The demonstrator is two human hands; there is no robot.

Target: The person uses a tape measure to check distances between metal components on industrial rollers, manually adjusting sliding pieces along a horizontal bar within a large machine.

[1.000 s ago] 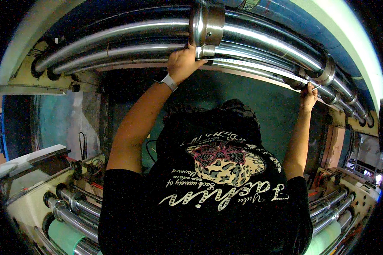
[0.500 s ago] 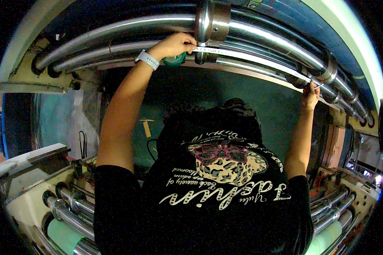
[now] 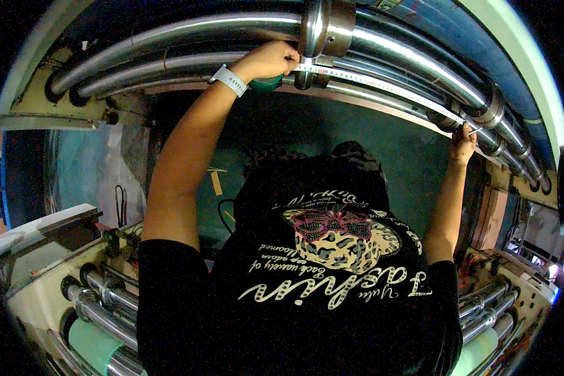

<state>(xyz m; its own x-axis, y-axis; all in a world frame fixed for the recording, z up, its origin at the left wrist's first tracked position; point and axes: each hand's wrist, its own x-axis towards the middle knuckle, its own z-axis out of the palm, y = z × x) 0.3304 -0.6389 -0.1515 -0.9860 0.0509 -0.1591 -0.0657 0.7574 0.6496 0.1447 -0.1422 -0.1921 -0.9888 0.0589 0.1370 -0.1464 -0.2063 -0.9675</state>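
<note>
My left hand [image 3: 271, 61], with a pale watch on its wrist, is closed round a green tape measure [image 3: 266, 83] just left of a wide metal collar. From it the white, marked blade [image 3: 382, 86] runs out to the right, stretched along the shiny rollers. At the far end, my right hand [image 3: 464, 145] pinches the blade near a second collar [image 3: 490, 108]. Its fingertips partly hide the tip there. The first collar [image 3: 329, 31] sits round the thick upper roller [image 3: 213, 30], and the blade passes below it.
Thinner rollers [image 3: 188, 64] lie beneath the upper one, between pale machine side frames [image 3: 50, 109]. Behind me, on both lower sides, are more metal rollers [image 3: 100, 308], with a light green sleeve [image 3: 94, 344] at lower left. A dark cable [image 3: 222, 216] hangs near my left side.
The view has shifted slightly, so the rollers and collars appear a little further right. Both hands keep about the same places against the collars, and the tape stays stretched between them.
</note>
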